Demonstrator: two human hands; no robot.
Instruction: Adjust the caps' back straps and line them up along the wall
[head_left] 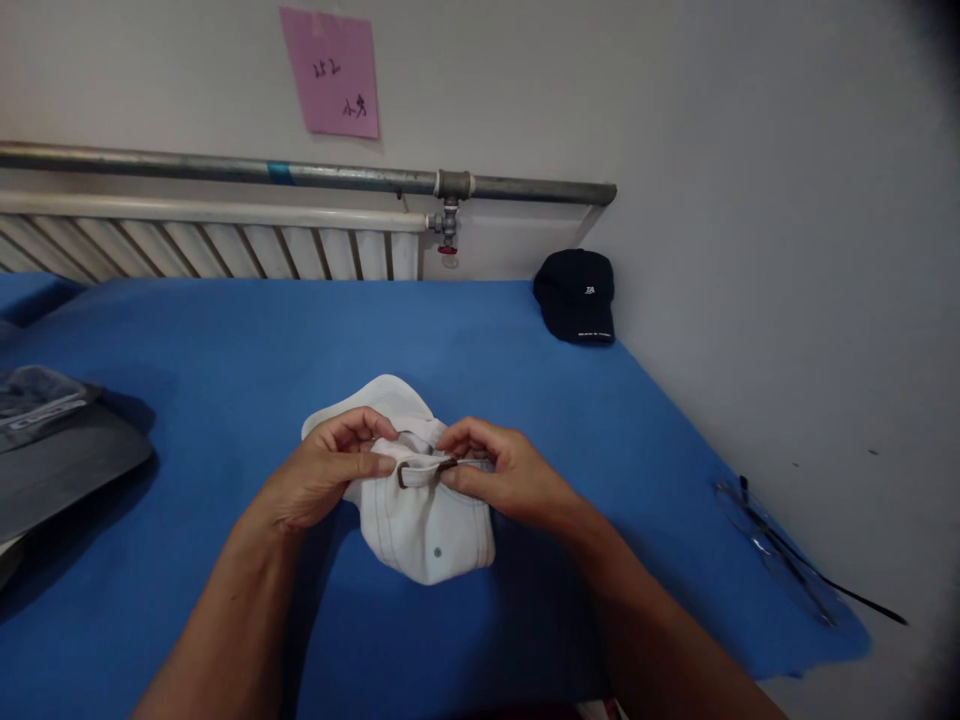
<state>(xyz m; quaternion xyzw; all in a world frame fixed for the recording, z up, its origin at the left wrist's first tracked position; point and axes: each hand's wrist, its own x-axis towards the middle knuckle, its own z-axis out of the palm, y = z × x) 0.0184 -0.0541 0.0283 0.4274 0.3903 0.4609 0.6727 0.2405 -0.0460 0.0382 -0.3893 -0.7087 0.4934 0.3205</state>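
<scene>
A white baseball cap (427, 530) is held over the blue surface, its brim pointing away to the upper left and its back strap facing me. My left hand (330, 465) pinches the cap's back edge beside the left end of the strap, near a brown-rimmed slot. On the other side, my right hand (502, 470) pinches the strap (422, 474) at its small brown buckle. The fingertips of both hands are close together, with the opening above the strap between them.
A dark navy cap (576, 295) rests at the far right corner of the blue table (225, 340). Grey caps (67, 460) lie at the left edge. Glasses (780, 550) lie near the right edge. Behind stand a radiator (225, 245) and a pipe (345, 175).
</scene>
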